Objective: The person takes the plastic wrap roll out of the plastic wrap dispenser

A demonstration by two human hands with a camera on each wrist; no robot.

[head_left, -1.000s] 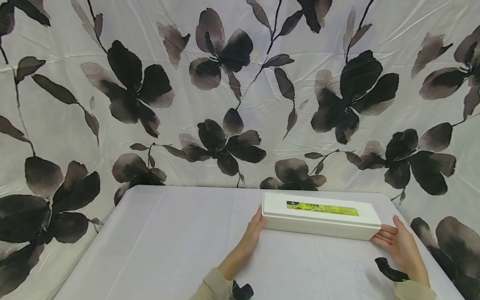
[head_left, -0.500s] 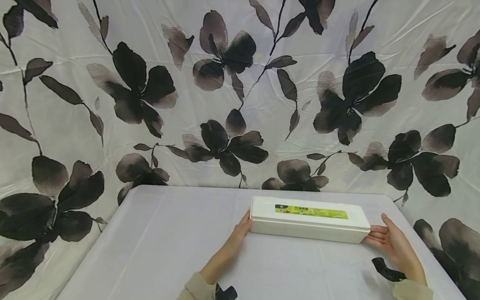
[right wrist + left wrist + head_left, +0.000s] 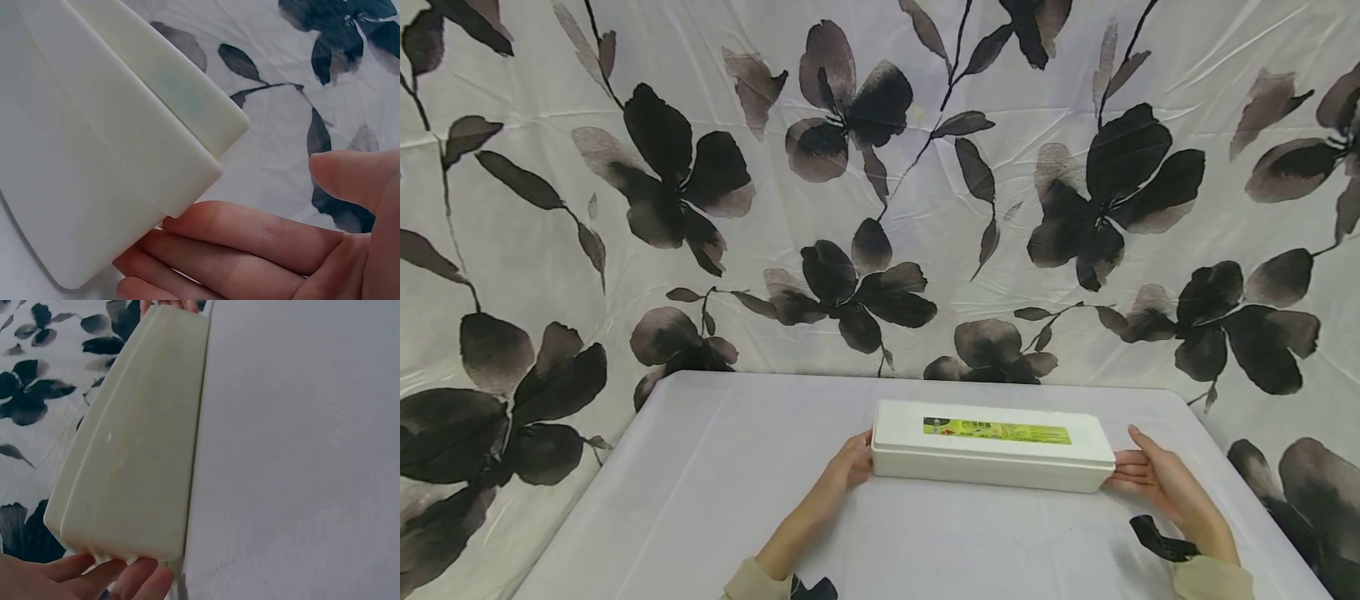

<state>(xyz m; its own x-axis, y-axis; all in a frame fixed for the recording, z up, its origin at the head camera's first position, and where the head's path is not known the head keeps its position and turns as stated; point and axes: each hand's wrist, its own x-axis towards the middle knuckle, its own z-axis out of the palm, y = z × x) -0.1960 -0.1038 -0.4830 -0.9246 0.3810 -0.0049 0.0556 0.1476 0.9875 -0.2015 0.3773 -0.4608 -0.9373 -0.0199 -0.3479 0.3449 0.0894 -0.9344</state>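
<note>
A long white lidded plastic box (image 3: 985, 467) lies across the table, a yellow-green label (image 3: 996, 430) on its lid. At its left end is my left hand (image 3: 838, 468), with fingertips against the end wall; the left wrist view shows those fingers (image 3: 134, 575) along the lower edge of the box (image 3: 137, 444). My right hand (image 3: 1161, 483) meets the opposite end. In the right wrist view its fingers (image 3: 250, 237) reach out fairly straight to the box's corner, thumb raised apart from it. The lid is on, so the inside is hidden.
The table (image 3: 737, 500) has a white cover. Behind it hangs a white cloth (image 3: 940, 192) with dark flower prints, close to the table's far edge. A black strap (image 3: 1161, 540) sits at my right wrist, beside a beige sleeve (image 3: 1213, 577).
The box has slid left and a little nearer across the table, with both my hands moving along at its ends. The head view has shifted slightly.
</note>
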